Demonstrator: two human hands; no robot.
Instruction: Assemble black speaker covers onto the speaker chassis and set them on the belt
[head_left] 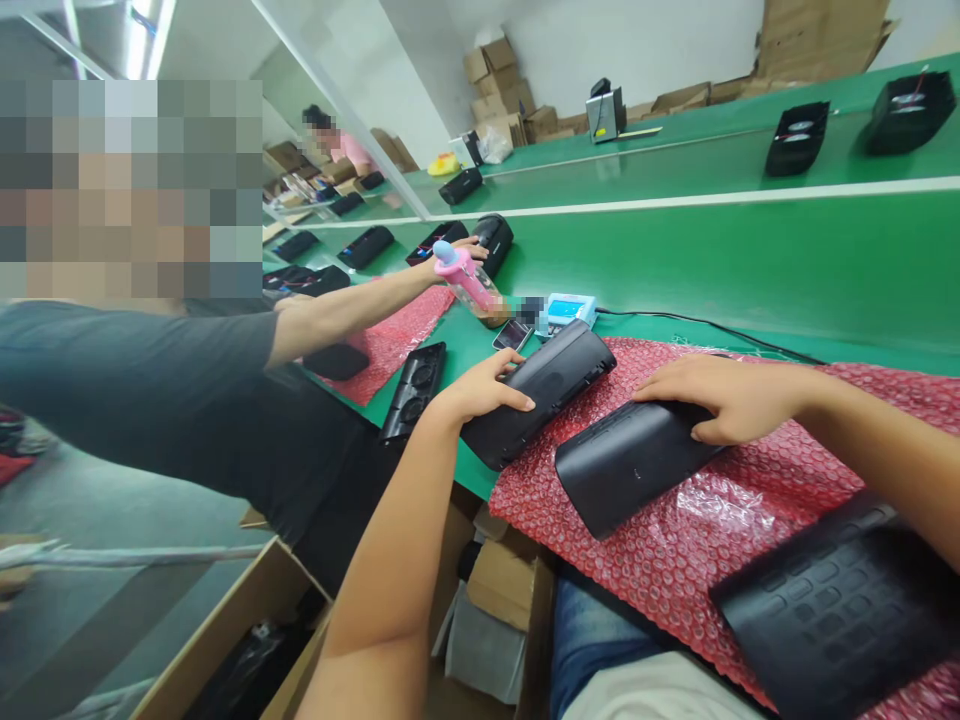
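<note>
My left hand [484,390] lies on a long black plastic housing [555,385] at the edge of the red bubble wrap [675,540], fingers curled over its near side. A second black housing [626,465] sits under my right hand [724,395], which presses on its upper end with fingers bent. Both housings rest on the bubble wrap, side by side and slightly apart. A black ribbed panel [840,610] lies at the lower right, closest to me.
A co-worker in a dark shirt reaches an arm [352,310] across the green belt [750,260] toward a black speaker body [493,240]. A pink bottle [469,280], a phone [512,334], a small blue-screened device [568,310] and a black grille part [414,390] lie nearby. Cardboard boxes [510,585] stand below the bench.
</note>
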